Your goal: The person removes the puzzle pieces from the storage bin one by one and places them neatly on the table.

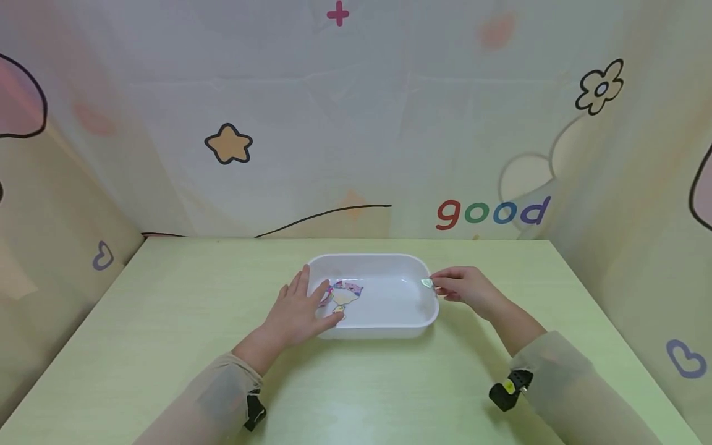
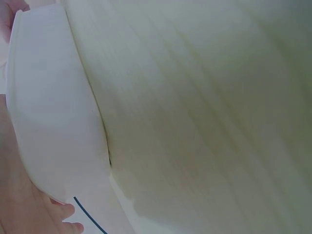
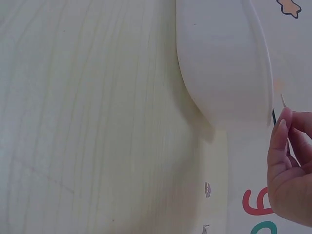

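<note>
A white plastic tray (image 1: 384,309) with rounded corners stands on the table. Over its left end lies my left hand (image 1: 297,312), fingers spread against the rim. Several colourful flat cutouts, perhaps stickers (image 1: 348,295), lie inside near that hand, which partly covers them. At the opposite end my right hand (image 1: 470,290) pinches a small pale-green flat piece (image 1: 427,283) between thumb and fingertips, just above the right rim. From the right wrist view, this piece (image 3: 283,101) appears edge-on as a thin sliver. The left wrist view shows the tray's outer wall (image 2: 53,102) beside the left palm.
The pale wooden-look table (image 1: 194,290) extends around the tray. A printed cloth backdrop (image 1: 356,142) rises behind the table's back edge and along both sides. Black wrist devices (image 1: 507,392) sit at both sleeves.
</note>
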`<state>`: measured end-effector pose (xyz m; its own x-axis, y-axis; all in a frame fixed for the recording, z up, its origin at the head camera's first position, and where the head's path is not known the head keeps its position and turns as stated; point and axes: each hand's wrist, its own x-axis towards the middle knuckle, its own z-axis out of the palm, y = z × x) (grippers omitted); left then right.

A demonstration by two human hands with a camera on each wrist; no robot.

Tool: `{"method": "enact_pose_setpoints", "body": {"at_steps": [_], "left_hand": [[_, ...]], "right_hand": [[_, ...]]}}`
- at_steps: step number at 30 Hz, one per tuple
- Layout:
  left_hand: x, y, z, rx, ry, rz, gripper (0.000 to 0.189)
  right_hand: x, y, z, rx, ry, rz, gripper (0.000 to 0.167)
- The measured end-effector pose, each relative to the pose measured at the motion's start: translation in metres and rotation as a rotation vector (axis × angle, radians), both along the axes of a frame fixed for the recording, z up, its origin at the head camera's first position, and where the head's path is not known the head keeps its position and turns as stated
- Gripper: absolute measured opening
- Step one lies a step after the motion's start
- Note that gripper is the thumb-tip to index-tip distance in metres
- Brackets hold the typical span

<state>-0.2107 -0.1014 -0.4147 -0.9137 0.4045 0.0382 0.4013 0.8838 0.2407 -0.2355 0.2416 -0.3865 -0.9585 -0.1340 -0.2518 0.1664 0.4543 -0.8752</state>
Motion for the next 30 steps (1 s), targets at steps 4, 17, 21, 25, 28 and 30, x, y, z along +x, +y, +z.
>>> {"method": "enact_pose_setpoints", "body": {"at_steps": [4, 17, 21, 25, 28, 30], "left_hand": [[0.0, 0.001, 0.0, 0.0, -0.008, 0.001, 0.078], [-0.001, 0.004, 0.002, -0.008, -0.005, -0.008, 0.079], [-0.001, 0.004, 0.003, -0.011, -0.002, -0.007, 0.079], [-0.001, 0.003, 0.002, -0.008, -0.006, -0.007, 0.079], [0.0, 0.002, 0.001, 0.004, -0.007, -0.002, 0.079], [0.0, 0.002, 0.001, 0.007, -0.008, 0.002, 0.078]], "right_hand": [[0.001, 0.006, -0.001, -0.006, 0.006, -0.008, 0.039], [0.007, 0.025, -0.001, -0.018, 0.026, -0.007, 0.045], [0.008, 0.031, -0.004, -0.038, 0.027, -0.015, 0.044], [0.01, 0.036, -0.008, -0.052, 0.018, -0.026, 0.043], [0.01, 0.038, -0.01, -0.048, 0.022, -0.034, 0.042], [0.011, 0.04, -0.011, -0.035, 0.021, -0.034, 0.043]]}}
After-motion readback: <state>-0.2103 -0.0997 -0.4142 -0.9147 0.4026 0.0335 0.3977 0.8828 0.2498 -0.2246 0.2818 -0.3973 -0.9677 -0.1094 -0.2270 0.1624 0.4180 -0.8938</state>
